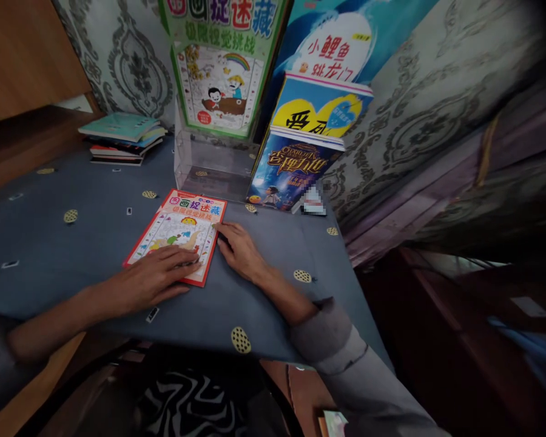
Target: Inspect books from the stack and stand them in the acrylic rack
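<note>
A red-bordered picture book (pixel 193 212) lies tilted on the blue-grey tablecloth (pixel 95 255). My left hand (pixel 157 273) rests flat across its lower part, fingers stretched out and covering some of the cover picture. At the book's right edge, my right hand (pixel 241 246) has its fingers bent together over the border, index finger and thumb against the edge. The undersides of both hands are hidden. Behind the book stands a clear plastic display rack (pixel 200 161), with a green-bordered picture book (pixel 218 91) upright in it.
Right of that, a dark blue book (pixel 291 167), a yellow-and-blue book (pixel 323 109) and a teal book (pixel 337 36) stand in tiers. A stack of thin books (pixel 122 136) lies at the back left. Patterned curtain (pixel 418 115) hangs along the right; a wooden cabinet (pixel 27 54) borders the left.
</note>
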`<state>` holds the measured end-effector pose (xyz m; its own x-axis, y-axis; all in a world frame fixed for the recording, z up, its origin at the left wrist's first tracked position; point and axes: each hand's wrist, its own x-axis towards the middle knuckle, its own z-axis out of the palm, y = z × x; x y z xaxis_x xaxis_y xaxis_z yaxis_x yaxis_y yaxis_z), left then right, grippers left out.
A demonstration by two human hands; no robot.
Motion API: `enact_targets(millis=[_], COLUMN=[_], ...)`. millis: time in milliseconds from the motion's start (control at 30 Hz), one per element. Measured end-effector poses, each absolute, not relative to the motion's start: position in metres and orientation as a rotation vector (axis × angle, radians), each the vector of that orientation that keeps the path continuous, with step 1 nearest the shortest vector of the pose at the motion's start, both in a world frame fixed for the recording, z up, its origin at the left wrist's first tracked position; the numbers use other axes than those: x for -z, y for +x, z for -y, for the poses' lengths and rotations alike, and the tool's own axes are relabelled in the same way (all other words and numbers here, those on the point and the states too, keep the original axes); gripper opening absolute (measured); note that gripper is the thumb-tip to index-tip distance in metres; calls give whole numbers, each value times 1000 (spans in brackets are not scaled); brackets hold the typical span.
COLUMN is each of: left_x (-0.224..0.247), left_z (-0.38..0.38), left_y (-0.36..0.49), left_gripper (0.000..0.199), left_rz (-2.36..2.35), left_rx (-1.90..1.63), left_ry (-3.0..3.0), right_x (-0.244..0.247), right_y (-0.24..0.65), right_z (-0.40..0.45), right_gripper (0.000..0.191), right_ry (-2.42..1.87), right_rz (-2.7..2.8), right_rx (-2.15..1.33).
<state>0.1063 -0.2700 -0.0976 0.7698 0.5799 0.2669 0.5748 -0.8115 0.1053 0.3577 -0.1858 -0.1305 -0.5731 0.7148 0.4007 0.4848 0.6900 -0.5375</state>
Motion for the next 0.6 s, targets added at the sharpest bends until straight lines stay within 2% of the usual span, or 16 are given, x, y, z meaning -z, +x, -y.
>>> enact_targets(millis=[367,600], left_x=[121,120], left_z=[279,279], left_y=[113,114], left_gripper=[34,35], left_rz=[-1048,-1104], left_rx=[-724,-771], left_ry=[3057,2948], right_x=[123,121], right_y=[360,361], right_z=[257,270], right_gripper=[37,36], right_ry=[-877,-911], right_rz=[2223,2209], right_rx=[-640,-655])
